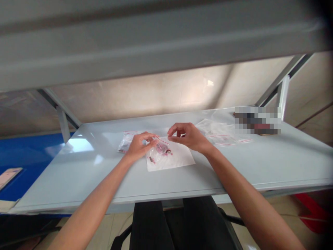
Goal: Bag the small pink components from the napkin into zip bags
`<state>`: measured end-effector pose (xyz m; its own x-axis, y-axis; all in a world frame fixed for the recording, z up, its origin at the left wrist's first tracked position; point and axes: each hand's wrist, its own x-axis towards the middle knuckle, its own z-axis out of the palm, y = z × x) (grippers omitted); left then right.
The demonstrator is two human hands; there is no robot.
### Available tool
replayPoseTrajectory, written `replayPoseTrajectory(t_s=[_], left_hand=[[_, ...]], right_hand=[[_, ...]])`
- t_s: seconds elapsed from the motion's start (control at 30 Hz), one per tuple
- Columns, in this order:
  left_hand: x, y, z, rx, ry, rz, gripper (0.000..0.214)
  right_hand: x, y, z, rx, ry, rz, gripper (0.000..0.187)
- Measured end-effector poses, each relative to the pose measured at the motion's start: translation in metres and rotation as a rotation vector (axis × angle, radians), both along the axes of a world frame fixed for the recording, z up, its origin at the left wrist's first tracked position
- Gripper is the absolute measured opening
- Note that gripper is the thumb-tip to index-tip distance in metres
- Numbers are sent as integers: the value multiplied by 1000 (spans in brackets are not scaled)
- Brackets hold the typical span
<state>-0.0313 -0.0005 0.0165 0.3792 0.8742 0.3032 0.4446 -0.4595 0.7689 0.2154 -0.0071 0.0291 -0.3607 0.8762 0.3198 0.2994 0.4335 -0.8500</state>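
My left hand [139,146] pinches the top edge of a small clear zip bag [159,148] with a red seal line, which holds small pink pieces. The bag rests over a white sheet [179,158] on the pale grey table [260,163]. My right hand [187,136] hovers just right of the bag, with fingers curled in a pinch near its upper corner. Whether the right hand's fingers touch the bag is unclear. A few small dark and pink bits lie on the sheet beside the bag.
Another small clear bag [125,141] lies left of my left hand. Several flat empty zip bags [221,133] are spread at the back right, beside a blurred dark object [257,121]. A metal shelf beam [156,45] hangs overhead. Blue surface [28,156] at left.
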Motion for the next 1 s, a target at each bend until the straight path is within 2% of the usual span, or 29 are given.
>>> replayPoseTrajectory(t_s=[0.1,0.2,0.27,0.4,0.57,0.67,0.8,1.0], left_hand=[[2,-2,0,-17,-4,-39,27],[3,-2,1,-12,-20,-60,25],[3,-1,0,-5,-33,-57,24],[1,3,-1,-12,-94,-6,24],[-2,6,-5,-43,-159,-7,27],[-2,6,-5,-47,-173,-40,31],[0,5,-5,-72,-165,-89,30],[0,6,-10,-97,-240,-80,29]], right_hand=[[-10,-2,-3,-25,131,61,24],[-17,-4,-5,-113,139,161,30],[-19,-5,-6,-123,143,137,33],[-23,-7,-7,-1,105,22,29],[-25,-6,-11,-19,40,14,24],[-24,-5,-12,-20,55,-1,31],[-28,-6,-13,-23,14,-8,28],[-33,-5,-18,-52,100,16,32]])
